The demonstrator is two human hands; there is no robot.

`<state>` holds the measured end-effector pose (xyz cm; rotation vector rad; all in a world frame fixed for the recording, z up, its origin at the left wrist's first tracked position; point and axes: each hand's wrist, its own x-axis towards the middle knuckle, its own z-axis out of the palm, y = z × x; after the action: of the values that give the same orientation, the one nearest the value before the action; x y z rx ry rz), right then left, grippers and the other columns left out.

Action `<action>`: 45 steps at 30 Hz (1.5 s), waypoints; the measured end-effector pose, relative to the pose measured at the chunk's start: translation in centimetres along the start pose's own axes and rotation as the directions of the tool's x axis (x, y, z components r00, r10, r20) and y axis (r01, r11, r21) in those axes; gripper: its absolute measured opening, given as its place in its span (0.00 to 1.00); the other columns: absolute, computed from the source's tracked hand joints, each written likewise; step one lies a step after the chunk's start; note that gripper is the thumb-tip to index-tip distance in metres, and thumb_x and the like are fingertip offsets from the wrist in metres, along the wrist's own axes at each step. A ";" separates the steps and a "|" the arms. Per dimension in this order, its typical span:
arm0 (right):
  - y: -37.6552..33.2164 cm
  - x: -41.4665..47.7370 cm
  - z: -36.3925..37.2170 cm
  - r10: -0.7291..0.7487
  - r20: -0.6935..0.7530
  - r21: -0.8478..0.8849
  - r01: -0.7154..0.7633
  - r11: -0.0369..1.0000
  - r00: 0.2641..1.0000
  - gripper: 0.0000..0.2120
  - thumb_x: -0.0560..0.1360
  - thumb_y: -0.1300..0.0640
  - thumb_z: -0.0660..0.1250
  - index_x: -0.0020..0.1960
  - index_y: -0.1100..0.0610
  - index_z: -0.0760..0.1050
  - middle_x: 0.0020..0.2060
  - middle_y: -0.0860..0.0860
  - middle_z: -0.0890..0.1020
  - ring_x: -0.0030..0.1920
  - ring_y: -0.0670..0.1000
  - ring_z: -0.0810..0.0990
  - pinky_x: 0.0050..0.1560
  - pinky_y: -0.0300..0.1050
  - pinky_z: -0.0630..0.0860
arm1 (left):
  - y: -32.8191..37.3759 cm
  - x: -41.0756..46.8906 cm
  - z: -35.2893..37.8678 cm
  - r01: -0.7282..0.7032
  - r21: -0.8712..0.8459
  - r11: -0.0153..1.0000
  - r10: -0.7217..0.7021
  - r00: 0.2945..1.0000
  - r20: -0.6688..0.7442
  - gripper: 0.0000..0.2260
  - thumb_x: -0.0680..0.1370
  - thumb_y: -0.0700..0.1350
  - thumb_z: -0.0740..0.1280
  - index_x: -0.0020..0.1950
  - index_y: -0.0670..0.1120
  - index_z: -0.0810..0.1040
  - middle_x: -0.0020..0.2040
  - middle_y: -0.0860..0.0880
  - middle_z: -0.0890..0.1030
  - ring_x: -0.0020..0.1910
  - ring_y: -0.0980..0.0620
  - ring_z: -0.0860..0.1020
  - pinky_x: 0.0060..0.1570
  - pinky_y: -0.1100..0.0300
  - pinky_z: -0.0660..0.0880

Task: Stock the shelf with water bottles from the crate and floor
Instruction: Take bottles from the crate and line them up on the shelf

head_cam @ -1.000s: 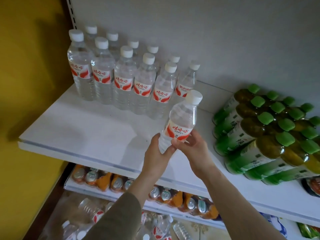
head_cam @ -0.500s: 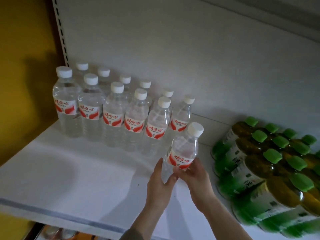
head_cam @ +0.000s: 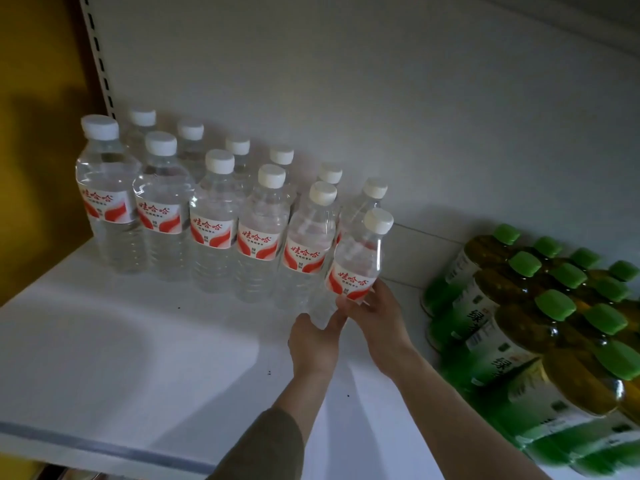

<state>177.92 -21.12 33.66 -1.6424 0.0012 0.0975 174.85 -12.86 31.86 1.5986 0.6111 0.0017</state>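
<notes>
White shelf board [head_cam: 104,341] under a grey back panel, dimly lit. At left, two rows of standing water bottles [head_cam: 214,220]; at right, green-capped tea bottles [head_cam: 540,323] packed close. Between them, held water bottle [head_cam: 356,268], tilted with its cap to the right, just beside the front row's right end. Base hidden behind the hands, so contact with the board impossible to tell. Left hand [head_cam: 313,337] wrapped round the lower body, right hand [head_cam: 379,320] curled about the label's lower edge. Probably full and fairly heavy, with a thin wall that yields under squeeze and smooth, perhaps slick plastic. Best gripped low on the body, not by the cap.
</notes>
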 end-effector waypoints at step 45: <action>1.8 1.8 0.2 0.213 -0.031 -0.222 -0.215 0.951 0.977 0.25 0.77 0.56 0.63 0.72 0.49 0.61 0.68 0.51 0.70 0.69 0.52 0.68 0.69 0.57 0.67 | 0.9 -0.4 -0.3 0.011 -0.095 0.995 0.000 0.994 0.111 0.16 0.82 0.45 0.53 0.63 0.38 0.72 0.61 0.41 0.76 0.62 0.44 0.74 0.59 0.57 0.69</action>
<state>179.61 -20.92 31.76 -1.8652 0.1797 0.2666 174.75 -12.75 32.84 1.4944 0.5217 -0.0609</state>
